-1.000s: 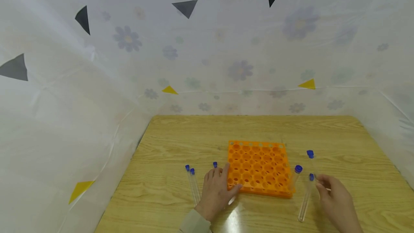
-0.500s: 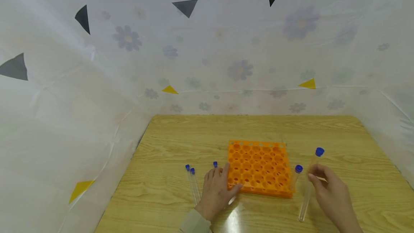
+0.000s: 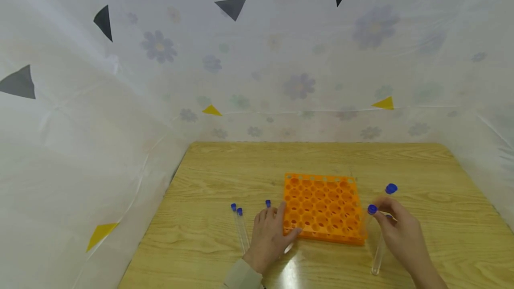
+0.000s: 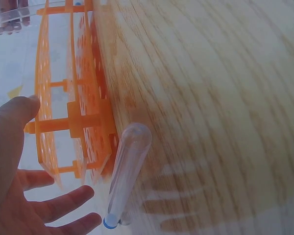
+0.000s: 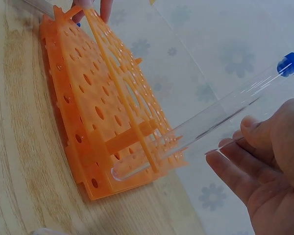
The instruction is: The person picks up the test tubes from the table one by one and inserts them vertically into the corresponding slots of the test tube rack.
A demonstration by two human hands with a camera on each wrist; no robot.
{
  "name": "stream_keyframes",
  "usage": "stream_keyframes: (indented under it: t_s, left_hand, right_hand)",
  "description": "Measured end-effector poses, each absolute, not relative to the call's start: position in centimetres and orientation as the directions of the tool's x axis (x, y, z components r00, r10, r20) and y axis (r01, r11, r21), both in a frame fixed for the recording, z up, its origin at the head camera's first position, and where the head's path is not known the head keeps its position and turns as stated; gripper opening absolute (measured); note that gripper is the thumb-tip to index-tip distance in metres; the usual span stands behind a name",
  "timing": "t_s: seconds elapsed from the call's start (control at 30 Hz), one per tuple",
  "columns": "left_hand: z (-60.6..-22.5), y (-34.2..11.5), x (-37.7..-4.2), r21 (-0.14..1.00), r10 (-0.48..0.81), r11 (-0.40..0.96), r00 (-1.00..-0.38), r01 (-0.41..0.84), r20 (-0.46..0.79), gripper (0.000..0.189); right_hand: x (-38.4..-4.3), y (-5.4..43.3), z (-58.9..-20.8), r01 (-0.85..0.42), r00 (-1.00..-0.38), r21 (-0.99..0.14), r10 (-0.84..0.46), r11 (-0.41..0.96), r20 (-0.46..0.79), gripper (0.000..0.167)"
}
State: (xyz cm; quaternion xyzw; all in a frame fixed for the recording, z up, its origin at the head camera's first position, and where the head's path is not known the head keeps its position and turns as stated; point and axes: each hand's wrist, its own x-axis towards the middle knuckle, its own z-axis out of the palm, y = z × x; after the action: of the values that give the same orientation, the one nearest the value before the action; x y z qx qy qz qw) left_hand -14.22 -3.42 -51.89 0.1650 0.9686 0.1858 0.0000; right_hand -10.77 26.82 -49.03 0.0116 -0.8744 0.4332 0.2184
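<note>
My right hand pinches a clear test tube between thumb and fingertips, its blue cap rising beyond the hand. Just left of those fingers, a second capped test tube slants through the right front corner of the orange tube rack. In the right wrist view, most of the held tube is hidden or out of frame. My left hand rests at the rack's left front corner. There the thumb touches the top plate, and the other fingers extend fairly straight past the end in the left wrist view.
Two blue-capped test tubes lie left of my left hand. Another blue cap shows beyond that hand's fingers. One more test tube lies on the wooden table beside my right hand. White sheeting surrounds the table.
My right hand has lifted a test tube off the table on the right and moved left with it, up to the tube in the rack's corner. The left hand and rack have stayed put.
</note>
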Motion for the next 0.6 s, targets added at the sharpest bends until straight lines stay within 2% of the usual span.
stream_keyframes:
  t_s: [0.6]
  left_hand:
    - [-51.9,-3.3,-14.3,0.338,0.322,0.884,-0.945,0.324,0.065,0.076]
  right_hand:
    - [-11.4,26.6,-50.1,-0.211,-0.936,-0.764,0.100,0.610,0.338,0.024]
